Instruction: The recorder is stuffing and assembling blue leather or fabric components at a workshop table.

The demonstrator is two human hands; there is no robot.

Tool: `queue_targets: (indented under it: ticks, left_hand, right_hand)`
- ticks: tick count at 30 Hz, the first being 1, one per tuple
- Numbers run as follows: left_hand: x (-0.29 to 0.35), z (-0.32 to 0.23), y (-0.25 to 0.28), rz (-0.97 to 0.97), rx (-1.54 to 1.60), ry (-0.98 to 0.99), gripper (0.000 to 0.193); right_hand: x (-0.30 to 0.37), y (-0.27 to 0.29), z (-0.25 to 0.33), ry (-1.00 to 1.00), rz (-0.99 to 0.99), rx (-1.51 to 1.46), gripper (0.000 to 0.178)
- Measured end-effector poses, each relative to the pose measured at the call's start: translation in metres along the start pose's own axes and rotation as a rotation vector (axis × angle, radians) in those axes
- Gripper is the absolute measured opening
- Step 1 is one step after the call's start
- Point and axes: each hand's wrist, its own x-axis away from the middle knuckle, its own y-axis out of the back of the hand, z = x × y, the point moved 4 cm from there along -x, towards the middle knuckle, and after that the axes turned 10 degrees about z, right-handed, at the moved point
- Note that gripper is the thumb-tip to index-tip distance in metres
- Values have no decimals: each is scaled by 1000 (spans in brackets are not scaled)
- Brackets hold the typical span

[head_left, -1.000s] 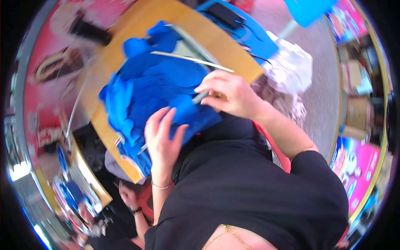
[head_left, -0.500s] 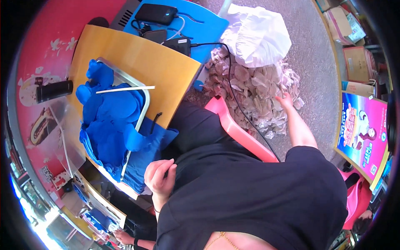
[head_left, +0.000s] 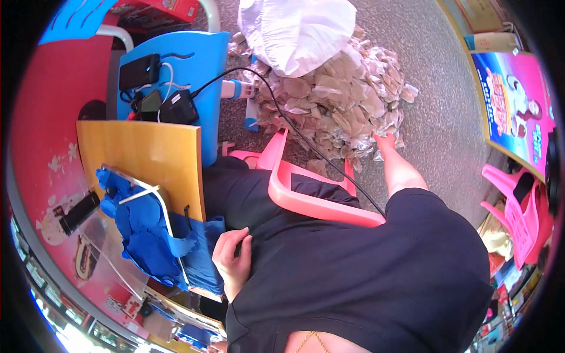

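Observation:
My right hand [head_left: 385, 142] reaches down to the near right edge of a large floor pile of thin, pale brownish-pink pieces [head_left: 335, 94], many of them round. Its fingers look apart and touch the pieces; nothing shows clearly in the grasp. My left hand [head_left: 233, 254] hovers by my lap with loosely curled fingers and nothing visible in it. Beside it, blue round fabric-like pieces [head_left: 147, 235] are heaped in a clear, pale-rimmed tray [head_left: 166, 216] on the wooden table. A pale stick [head_left: 139, 195] lies across them.
A white bag [head_left: 297, 35] rests against the pile. A pink plastic chair [head_left: 318, 203] stands at my legs, crossed by a black cable [head_left: 276, 103]. Beyond the wooden table [head_left: 141, 159], a blue chair [head_left: 206, 70] carries black devices [head_left: 139, 72]. A poster [head_left: 515, 112] stands at right.
My view has turned, so the table and pile sit further left and more of the pink chair shows. The right hand remains at the pile. The left stays curled near my lap.

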Motion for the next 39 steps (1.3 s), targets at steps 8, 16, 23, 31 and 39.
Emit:
queue_targets:
  ticks: [8,16,23,31,39]
  left_hand:
    - [-31,-9,-14,187,-4,-32,22]
    - [-52,-19,-31,360,-107,94,25]
    - [-70,-29,-44,446,-114,178,20]
    - [-79,-26,-44,484,-140,263,20]
    - [-77,-19,-47,497,-96,296,20]
  right_hand:
    - [-51,4,-135,-256,9,-440,93]
    - [-9,4,-112,-609,9,-986,113]
    - [-10,-23,-116,-652,176,-1468,122]
    - [-63,12,-19,-342,56,-1240,134]
    - [-118,9,-9,-204,-94,-454,119]
